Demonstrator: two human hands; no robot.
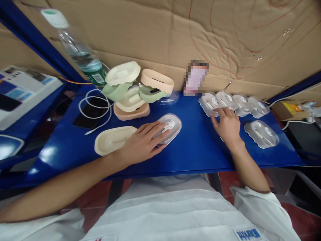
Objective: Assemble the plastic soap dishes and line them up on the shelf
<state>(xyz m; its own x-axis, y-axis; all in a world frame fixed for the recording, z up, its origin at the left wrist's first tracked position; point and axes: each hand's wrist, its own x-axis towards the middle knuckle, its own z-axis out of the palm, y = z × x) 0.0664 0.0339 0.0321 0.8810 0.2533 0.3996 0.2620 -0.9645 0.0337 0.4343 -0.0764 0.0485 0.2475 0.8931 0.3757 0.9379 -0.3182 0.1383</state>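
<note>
My left hand (146, 142) lies flat with spread fingers over a clear-lidded oval case (173, 129) that has a round white label. Beside its wrist rests a cream oval tray (110, 140). My right hand (227, 125) has its fingers over the near edge of a lidded case (209, 102), the leftmost of a row; a pale edge of something shows under the palm. What the right fingers hold, if anything, is hidden. Right of that hand sits another lidded case (262, 134). Cream, green and peach shells (131, 110) are stacked behind my left hand.
A water bottle (80, 53) leans at the back left, near a coiled white cable (95, 117) on a dark phone. A blurred upright picture (195, 80) stands against the cardboard wall. Boxes flank the blue table (190, 150) on both sides.
</note>
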